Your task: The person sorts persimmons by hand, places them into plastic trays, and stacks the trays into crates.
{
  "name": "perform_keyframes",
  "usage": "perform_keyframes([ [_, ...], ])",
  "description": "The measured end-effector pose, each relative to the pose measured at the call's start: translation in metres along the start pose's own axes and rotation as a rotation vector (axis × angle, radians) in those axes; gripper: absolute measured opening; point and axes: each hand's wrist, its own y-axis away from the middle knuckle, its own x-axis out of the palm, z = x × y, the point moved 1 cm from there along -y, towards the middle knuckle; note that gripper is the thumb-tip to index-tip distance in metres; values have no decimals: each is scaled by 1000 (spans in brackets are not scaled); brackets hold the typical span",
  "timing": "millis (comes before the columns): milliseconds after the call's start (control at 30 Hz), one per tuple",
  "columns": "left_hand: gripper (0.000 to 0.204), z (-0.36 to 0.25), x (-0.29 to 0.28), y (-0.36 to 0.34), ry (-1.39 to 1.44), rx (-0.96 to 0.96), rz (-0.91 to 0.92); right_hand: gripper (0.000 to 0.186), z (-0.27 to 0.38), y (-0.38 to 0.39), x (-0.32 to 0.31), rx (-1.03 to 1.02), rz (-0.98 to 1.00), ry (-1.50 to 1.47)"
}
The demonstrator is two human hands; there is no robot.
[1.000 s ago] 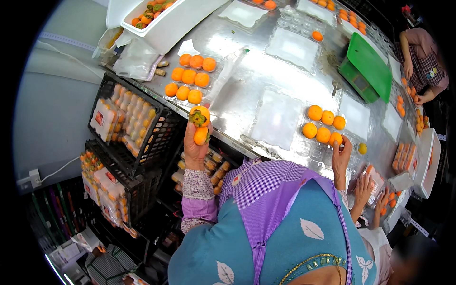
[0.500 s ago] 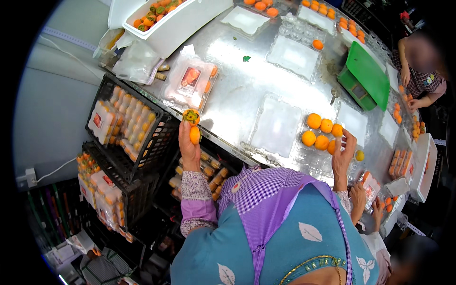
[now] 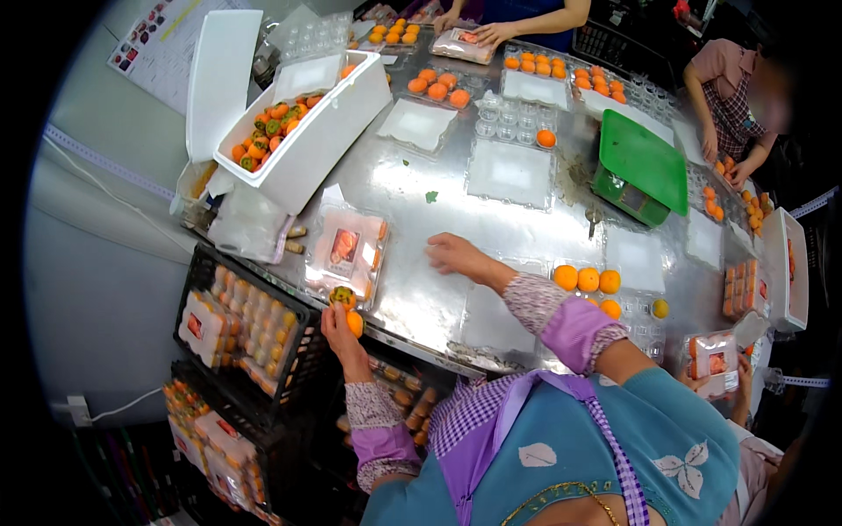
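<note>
My left hand (image 3: 333,329) grips two orange persimmons (image 3: 353,324), one showing its green calyx, at the table's front edge. Just behind them lies a packed, labelled clamshell (image 3: 343,252). My right hand (image 3: 449,252) is out over the bare steel table (image 3: 419,294), to the right of that pack, fingers loosely curved and apart with nothing visible in them. Below my right forearm, partly hidden by it, a clear plastic tray (image 3: 645,337) holds persimmons (image 3: 588,279). An empty pale tray (image 3: 491,311) lies beside it, also partly covered by my arm.
A foam box (image 3: 298,149) of persimmons stands back left, a green lidded container (image 3: 640,167) right. Black crates (image 3: 298,351) of packs stand below the edge. Co-workers' hands work at the back (image 3: 495,31), right (image 3: 737,171) and lower right (image 3: 741,377).
My right hand has left the right-hand persimmon tray and reached left across the table. The left-hand rows of fruit now show under a labelled lid. The view has shifted.
</note>
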Motion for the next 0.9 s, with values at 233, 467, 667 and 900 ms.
perform_keyframes([
  [233, 52, -6, 5, 3, 109, -39, 57, 60, -4, -73, 41, 50, -17, -143],
  [467, 47, -15, -1, 12, 141, -66, 101, 26, -10, -95, 66, 103, -9, -98],
  [667, 42, -16, 3, 12, 117, -60, 159, 22, -22, -81, 57, 36, -64, -283],
  [900, 37, -41, 33, 25, 23, -147, 288, 21, -26, -52, 33, -11, -226, -217],
])
